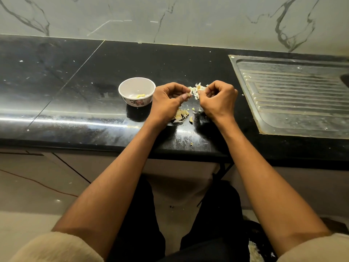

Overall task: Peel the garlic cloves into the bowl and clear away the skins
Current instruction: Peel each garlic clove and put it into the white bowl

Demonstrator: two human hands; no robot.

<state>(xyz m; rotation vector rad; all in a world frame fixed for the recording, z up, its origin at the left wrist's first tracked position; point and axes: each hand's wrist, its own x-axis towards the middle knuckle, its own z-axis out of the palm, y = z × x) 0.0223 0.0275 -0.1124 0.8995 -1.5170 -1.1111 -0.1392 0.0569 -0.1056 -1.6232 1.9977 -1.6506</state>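
A small white bowl (136, 91) with a flower pattern stands on the black counter, with a few peeled yellowish cloves (140, 95) inside. Just right of it my left hand (167, 102) and my right hand (218, 100) are held close together, both with fingers pinched on a garlic piece with loose papery skin (196, 90) between them. Whether one clove or a cluster is held is hidden by the fingers. A heap of pale skins (181, 115) lies on the counter below my left hand.
A steel sink drainboard (294, 95) is set into the counter at the right. The counter's front edge (113, 146) runs just before my forearms. A marble wall (170, 17) closes off the back. Small skin flecks (191, 143) lie near the edge.
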